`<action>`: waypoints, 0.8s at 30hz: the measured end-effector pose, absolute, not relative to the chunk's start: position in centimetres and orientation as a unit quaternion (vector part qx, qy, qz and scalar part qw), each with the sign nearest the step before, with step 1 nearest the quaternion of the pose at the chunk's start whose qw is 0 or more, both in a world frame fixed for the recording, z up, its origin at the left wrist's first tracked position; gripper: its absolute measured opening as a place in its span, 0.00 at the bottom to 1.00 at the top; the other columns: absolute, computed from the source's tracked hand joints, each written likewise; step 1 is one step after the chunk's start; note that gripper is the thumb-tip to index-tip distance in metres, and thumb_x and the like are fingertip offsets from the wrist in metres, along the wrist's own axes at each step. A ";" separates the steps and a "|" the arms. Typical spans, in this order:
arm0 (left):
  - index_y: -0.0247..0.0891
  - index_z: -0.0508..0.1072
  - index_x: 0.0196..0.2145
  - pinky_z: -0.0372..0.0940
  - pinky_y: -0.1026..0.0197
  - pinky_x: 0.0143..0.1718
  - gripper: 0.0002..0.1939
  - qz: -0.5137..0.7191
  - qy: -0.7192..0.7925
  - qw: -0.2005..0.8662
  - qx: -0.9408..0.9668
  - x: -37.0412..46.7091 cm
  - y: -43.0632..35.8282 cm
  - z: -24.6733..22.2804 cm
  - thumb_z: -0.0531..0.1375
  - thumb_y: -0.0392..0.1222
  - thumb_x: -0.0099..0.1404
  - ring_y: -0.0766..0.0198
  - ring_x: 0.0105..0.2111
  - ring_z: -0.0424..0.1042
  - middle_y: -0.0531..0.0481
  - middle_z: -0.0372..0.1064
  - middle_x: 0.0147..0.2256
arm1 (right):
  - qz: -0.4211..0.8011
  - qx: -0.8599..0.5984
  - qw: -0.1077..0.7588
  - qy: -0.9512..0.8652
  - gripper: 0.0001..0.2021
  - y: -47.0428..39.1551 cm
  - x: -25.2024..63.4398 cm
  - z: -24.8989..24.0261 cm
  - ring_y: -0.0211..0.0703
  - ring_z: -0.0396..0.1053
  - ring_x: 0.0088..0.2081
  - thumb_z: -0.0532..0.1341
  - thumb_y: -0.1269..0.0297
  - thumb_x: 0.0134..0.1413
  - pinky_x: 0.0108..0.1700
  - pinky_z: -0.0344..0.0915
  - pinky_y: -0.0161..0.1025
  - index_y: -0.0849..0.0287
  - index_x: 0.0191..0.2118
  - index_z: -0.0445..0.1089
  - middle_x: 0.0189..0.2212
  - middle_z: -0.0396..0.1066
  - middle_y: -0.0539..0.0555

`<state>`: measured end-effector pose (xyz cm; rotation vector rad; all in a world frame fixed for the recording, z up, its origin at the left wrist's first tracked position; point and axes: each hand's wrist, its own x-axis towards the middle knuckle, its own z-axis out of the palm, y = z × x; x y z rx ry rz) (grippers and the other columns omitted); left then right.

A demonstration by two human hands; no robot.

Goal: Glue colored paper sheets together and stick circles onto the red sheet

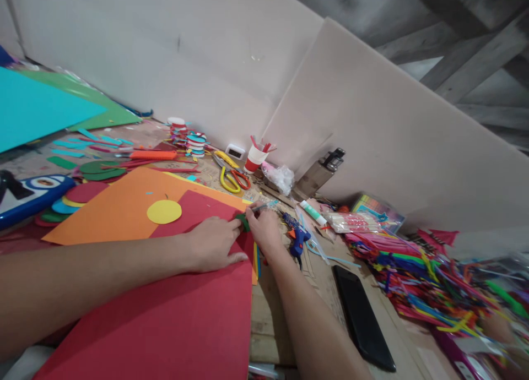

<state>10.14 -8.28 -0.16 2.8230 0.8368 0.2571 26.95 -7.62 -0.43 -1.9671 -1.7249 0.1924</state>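
Red paper (173, 319) lies over an orange sheet (124, 204), its right edge near both hands. My left hand (217, 242) rests flat on the red, thumb stretched out. Its fingertips press a small dark green piece (243, 222) that looks like a paper disc. Just to the right, my right hand (264, 226) is closed around a slim pen-like tool (258, 207), its tip near the green piece; its exact kind is blurred. A yellow paper circle (164, 211) sits on the orange and red sheets, left of my left hand.
Right of my hands lie a blue glue gun (296, 234), a glue stick (313, 212) and a black phone (363, 316). Yellow-handled pliers (229, 173) and a cup (255, 158) stand behind. Pipe cleaners (430, 275) heap at right; paper discs (86, 193) stack at left.
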 end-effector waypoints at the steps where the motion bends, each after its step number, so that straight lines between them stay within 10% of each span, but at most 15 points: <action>1: 0.33 0.70 0.54 0.67 0.48 0.40 0.33 0.085 0.282 0.088 0.952 10.1 -8.3 -0.1 0.49 0.62 0.65 0.46 0.42 0.73 0.36 0.69 0.49 | 0.072 -0.724 0.256 -0.637 0.09 -7.6 26.9 -0.4 0.42 0.70 0.30 0.55 0.65 0.58 0.34 0.59 0.35 0.59 0.32 0.71 0.26 0.74 0.54; 24: 0.30 0.72 0.50 0.67 0.47 0.40 0.33 0.074 0.278 0.079 0.954 10.2 -8.4 0.2 0.48 0.62 0.66 0.45 0.41 0.73 0.35 0.69 0.49 | 0.074 -0.722 0.258 -0.637 0.08 -7.6 27.0 0.0 0.42 0.70 0.31 0.55 0.67 0.58 0.35 0.59 0.35 0.60 0.32 0.72 0.27 0.74 0.54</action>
